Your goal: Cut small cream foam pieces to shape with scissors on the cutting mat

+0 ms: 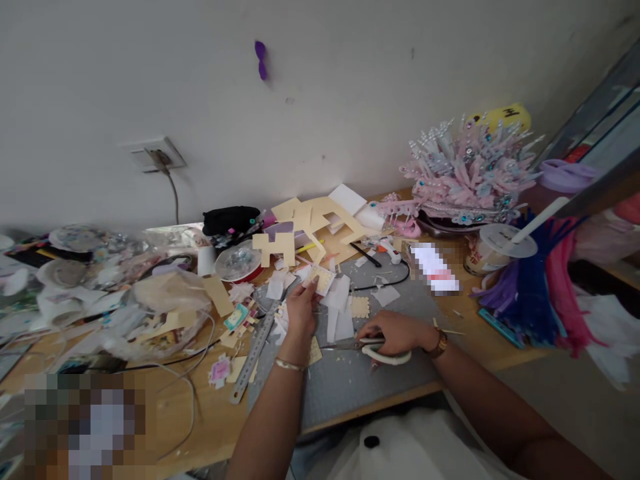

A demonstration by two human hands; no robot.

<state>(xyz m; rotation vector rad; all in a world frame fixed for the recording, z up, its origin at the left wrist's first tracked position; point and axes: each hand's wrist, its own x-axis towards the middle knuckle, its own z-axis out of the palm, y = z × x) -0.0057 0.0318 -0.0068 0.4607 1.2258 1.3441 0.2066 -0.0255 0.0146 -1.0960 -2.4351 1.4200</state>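
My left hand (301, 308) is closed on a small cream card piece (320, 279) with white paper around it, over the grey cutting mat (345, 393). Lower right, my right hand (393, 331) is wrapped round the white handles of the scissors (393, 355). The scissors' blades point left, low over the mat. A cream piece with a scalloped edge (360, 307) lies between the two hands. White paper scraps (341, 313) lie beside it. Under my left wrist, another cream piece (315, 351) is partly hidden. A metal ruler (255, 353) lies slanted left of my left forearm.
Cut cream card sheets (320, 220) are heaped by the wall. A glue gun (390, 249) and its cable lie right of them. Pink decorated crowns (470, 173), a lidded cup (500, 247) and coloured pipe cleaners (535, 293) stand or lie right. Plastic bags (170, 300) and cords crowd the left.
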